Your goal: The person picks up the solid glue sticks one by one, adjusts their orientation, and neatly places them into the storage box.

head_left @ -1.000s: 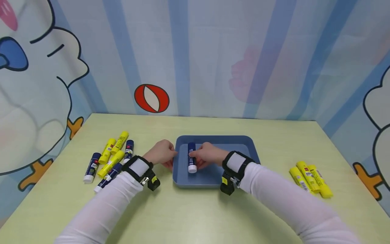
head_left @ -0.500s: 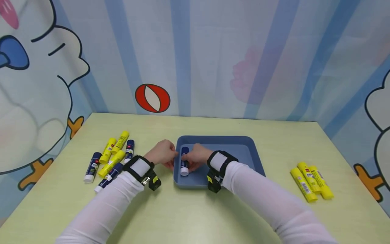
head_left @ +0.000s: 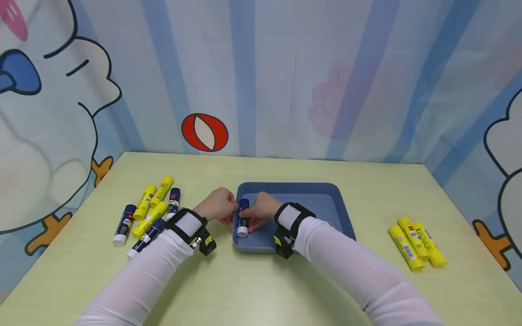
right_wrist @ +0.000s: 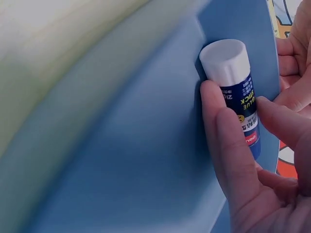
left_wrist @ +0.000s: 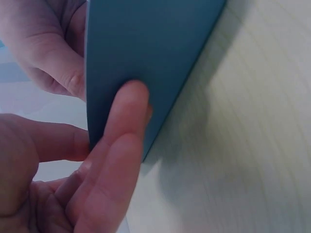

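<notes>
**Blue glue stick pinned at the tray's left wall**

The blue glue stick [head_left: 243, 218] lies inside the blue tray [head_left: 326, 203], along its left wall, white cap toward the person. The right hand [head_left: 261, 213] has it in a closed grip: in the right wrist view the fingers [right_wrist: 228, 145] curl over the label from one side and the thumb presses from the other. The left hand [head_left: 218, 209] pinches the tray's left rim just beside the stick. More glue sticks [head_left: 148, 213] lie on the desk [head_left: 244, 290] to the left, and three yellow ones [head_left: 416, 242] well apart to the right.

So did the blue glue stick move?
Yes. The glue stick slid left inside the tray, ending against its left wall.
</notes>
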The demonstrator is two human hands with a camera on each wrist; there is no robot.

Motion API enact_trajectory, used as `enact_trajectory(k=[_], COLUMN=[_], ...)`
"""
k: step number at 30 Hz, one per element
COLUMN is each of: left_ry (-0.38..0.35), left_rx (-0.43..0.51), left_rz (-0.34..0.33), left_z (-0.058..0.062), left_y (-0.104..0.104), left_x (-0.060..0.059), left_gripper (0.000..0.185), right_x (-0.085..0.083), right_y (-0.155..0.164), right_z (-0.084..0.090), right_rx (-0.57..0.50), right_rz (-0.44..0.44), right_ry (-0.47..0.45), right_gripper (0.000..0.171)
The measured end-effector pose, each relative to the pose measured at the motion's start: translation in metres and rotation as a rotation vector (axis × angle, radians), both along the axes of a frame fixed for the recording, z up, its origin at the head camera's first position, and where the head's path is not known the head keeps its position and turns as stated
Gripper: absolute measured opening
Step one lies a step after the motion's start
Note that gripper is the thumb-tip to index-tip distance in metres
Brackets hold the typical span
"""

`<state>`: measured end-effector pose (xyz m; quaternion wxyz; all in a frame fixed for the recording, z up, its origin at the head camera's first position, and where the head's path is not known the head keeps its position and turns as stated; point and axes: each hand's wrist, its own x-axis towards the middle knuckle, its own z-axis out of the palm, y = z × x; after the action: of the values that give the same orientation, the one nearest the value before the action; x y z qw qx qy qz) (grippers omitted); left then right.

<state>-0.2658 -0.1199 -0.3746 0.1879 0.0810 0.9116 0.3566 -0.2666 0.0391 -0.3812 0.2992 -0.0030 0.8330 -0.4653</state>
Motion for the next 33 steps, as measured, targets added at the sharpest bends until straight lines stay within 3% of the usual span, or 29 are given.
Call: enact_trajectory(k=[8, 15, 21, 28, 33], left_ry=[-0.015, -0.014, -0.002, 0.002, 0.009], left_rx=[0.013, 0.031, 0.026, 0.015, 0.006], left_rz=[0.004, 0.01, 0.006, 0.003, 0.012], left_z=[-0.001, 0.0, 0.002, 0.003, 0.003], left_y=[0.001, 0.002, 0.006, 0.008, 0.003], left_x=[-0.002, 0.0, -0.001, -0.002, 0.0], left_gripper=[0.021, 0.02, 0.02, 0.019, 0.019], right_x=[0.009, 0.024, 0.041, 0.048, 0.054], right_y=[0.007, 0.035, 0.092, 0.175, 0.223], right_z=[0.021, 0.051, 0.069, 0.09, 0.095], right_rx=[0.006, 0.082, 0.093, 0.112, 0.139], right_rz=[0.026, 0.149, 0.212, 0.324, 0.307], right_ry=[0.045, 0.177, 0.259, 0.272, 0.291], right_gripper=[0.022, 0.031, 0.032, 0.038, 0.041])
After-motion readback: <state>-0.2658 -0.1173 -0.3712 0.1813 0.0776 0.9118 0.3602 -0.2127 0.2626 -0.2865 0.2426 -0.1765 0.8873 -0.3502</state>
